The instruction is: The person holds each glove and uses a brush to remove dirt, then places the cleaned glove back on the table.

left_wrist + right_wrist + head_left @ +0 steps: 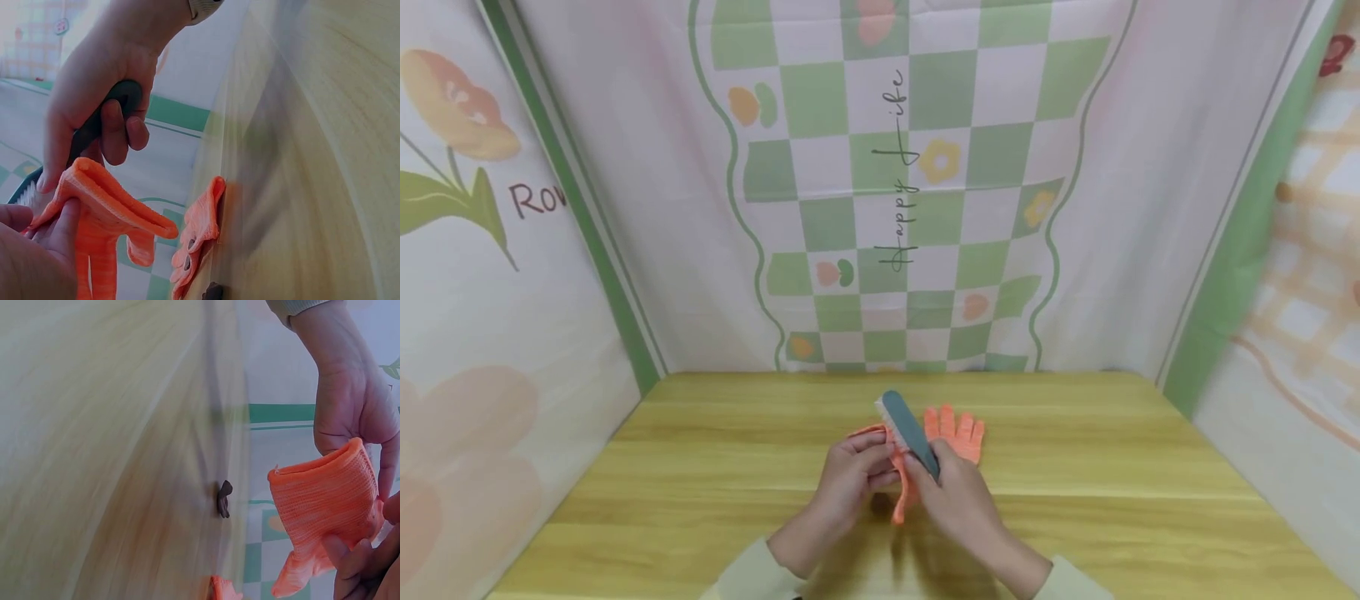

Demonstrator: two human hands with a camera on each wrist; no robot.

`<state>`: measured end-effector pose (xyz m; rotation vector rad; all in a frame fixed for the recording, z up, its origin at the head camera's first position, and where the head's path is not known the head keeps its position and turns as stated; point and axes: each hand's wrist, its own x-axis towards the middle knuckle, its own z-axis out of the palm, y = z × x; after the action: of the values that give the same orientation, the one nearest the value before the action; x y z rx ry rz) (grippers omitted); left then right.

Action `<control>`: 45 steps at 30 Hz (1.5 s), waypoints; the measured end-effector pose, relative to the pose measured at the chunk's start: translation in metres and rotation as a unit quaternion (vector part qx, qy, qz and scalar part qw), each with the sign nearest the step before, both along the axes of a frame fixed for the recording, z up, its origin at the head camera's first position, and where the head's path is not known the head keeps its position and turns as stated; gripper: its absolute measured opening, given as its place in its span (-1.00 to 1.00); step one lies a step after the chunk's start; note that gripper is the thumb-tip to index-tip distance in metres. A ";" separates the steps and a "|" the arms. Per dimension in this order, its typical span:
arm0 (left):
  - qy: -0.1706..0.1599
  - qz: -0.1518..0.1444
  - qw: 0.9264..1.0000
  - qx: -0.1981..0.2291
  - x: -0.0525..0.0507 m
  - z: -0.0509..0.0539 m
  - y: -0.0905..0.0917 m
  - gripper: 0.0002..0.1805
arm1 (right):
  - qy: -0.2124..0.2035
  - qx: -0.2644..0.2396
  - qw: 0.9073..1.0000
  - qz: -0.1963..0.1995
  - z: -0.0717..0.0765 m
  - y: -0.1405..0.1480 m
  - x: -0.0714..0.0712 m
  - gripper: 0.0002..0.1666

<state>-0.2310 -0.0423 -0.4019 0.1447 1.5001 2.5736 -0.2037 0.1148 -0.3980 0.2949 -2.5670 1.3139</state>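
Observation:
An orange knitted glove (325, 497) hangs above the table, its cuff pinched between the thumb and fingers of my left hand (848, 479). My right hand (958, 496) grips a dark teal brush (908, 429) by its handle, fingers curled round it. The brush's pale bristles (31, 195) lie against the glove near my left fingertips. A second orange glove (958, 433) lies on the table just beyond my right hand, its fingers pointing away.
A small dark object (224, 499) sits on the wooden table (715, 442) beneath the hands. Patterned fabric (880, 167) hangs behind the table's far edge, with more cloth at both sides.

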 end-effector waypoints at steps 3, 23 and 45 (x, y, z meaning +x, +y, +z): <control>-0.002 -0.001 1.000 0.006 -0.001 0.000 -0.001 -0.86 | -0.017 -0.011 1.000 0.004 0.001 -0.001 0.000 -0.65; -0.009 -0.014 1.000 -0.002 -0.002 -0.003 -0.005 -0.78 | -0.047 -0.018 0.999 0.015 -0.001 -0.003 -0.001 -0.62; -0.015 -0.043 0.998 -0.037 -0.003 -0.003 -0.014 -0.61 | -0.096 -0.071 0.992 0.047 -0.004 0.003 -0.004 -0.78</control>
<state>-0.2337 -0.0566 -0.4053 0.1568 1.5418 2.4391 -0.2078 0.1181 -0.4015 0.2783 -2.6238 1.6249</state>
